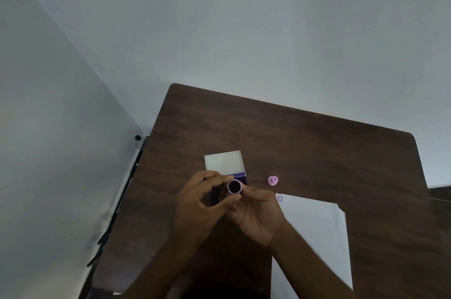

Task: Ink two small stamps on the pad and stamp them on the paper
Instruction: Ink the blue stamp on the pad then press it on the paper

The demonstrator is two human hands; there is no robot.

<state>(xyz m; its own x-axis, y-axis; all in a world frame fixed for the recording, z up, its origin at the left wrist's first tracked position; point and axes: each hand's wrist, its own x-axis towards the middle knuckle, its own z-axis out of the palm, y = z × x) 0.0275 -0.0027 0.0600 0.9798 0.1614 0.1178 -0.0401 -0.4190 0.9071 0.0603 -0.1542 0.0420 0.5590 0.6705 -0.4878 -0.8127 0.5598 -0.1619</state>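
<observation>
A small round pink stamp (234, 186) is turned with its dark inked face towards me, above the purple ink pad (240, 177). My right hand (258, 215) pinches it from below and the right. My left hand (200, 203) curls around its left side, fingertips touching the rim. The pad's white lid (224, 161) stands open behind it; most of the pad is hidden by my hands. A second pink stamp (272, 180) stands on the table to the right. The white paper (317, 225) lies at the right with one small purple ring print (280, 198) near its top left corner.
The dark wooden table (317, 147) stands against a pale wall (219, 18). Its left edge runs beside a white wall, with black cables (107, 233) hanging in the gap. My right forearm crosses the paper's lower left part.
</observation>
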